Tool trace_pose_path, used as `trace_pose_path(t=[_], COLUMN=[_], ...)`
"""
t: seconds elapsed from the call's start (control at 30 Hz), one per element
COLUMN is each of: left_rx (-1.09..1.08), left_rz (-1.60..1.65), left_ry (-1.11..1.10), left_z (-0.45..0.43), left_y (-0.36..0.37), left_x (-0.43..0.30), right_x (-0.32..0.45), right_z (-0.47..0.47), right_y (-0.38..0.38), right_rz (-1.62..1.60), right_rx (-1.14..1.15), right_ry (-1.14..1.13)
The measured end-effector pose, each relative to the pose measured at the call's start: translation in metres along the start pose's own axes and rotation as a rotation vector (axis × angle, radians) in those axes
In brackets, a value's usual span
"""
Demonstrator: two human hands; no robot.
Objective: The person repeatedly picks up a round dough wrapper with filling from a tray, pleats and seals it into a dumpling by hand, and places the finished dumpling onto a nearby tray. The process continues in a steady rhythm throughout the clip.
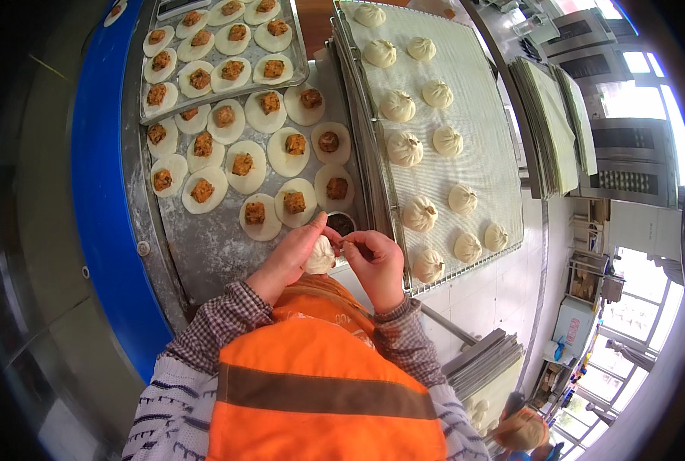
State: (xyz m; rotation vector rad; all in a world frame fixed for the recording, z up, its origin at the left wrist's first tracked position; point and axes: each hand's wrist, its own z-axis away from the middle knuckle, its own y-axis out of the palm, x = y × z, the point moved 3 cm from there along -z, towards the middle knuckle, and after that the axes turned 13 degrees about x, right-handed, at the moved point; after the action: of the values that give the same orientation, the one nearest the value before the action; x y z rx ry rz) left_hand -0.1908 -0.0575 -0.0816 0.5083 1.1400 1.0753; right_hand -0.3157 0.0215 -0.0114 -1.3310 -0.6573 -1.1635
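Note:
My left hand holds a pleated, closed dough bun near my apron. Close beside it, my right hand has its thumb and forefinger pinched together; whether a bit of something small is between them I cannot tell. A round container with dark contents stands just beyond my hands. Flat dough rounds topped with orange-brown filling lie on the floured metal surface. More filled rounds lie on a metal tray at the upper left. Pleated buns sit on a mesh-lined rack at the right.
A blue edge runs along the left of the work surface. Stacked trays stand beyond the rack. Another tray stack with buns is at the lower right, close to another person. Metal cabinets line the far right.

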Motion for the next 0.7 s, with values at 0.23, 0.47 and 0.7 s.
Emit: trace_pose_path(t=[0.23, 0.47, 0.7], left_rx=[-0.111, -0.038, 0.067], left_rz=[-0.030, -0.003, 0.028], left_ry=[-0.068, -0.079, -0.006], left_z=[-0.010, -0.014, -0.001], left_y=[-0.007, -0.015, -0.020], left_x=[0.004, 0.004, -0.006], right_x=[-0.024, -0.031, -0.045], right_z=[-0.005, -0.008, -0.020], right_y=[0.004, 0.002, 0.011], right_rz=[-0.008, 0.135, 0.452], right_rx=[-0.054, -0.079, -0.062], right_ry=[0.054, -0.035, -0.083])
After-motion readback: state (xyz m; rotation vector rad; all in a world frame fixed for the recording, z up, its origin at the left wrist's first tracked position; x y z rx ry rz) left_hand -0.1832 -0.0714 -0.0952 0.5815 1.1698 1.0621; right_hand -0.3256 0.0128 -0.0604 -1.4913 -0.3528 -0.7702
